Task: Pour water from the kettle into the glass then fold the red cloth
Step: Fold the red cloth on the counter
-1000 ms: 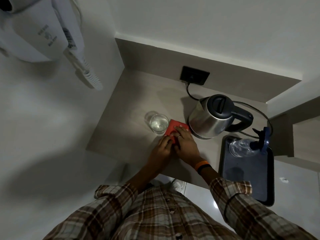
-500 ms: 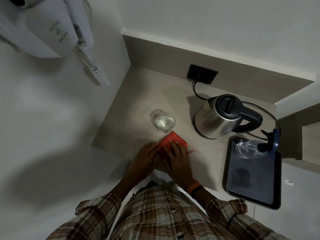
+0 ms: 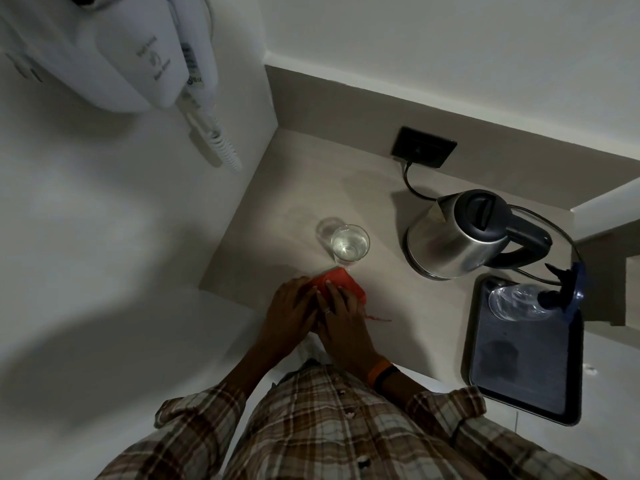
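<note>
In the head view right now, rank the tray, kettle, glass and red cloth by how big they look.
1. Tray, largest.
2. Kettle.
3. and 4. Glass and red cloth: unsure, since both hands cover much of the cloth; its visible part looks about glass-sized.

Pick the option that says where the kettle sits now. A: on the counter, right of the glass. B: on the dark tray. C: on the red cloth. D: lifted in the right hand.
A: the kettle stands on the counter to the right of the glass, with neither hand on it.
</note>
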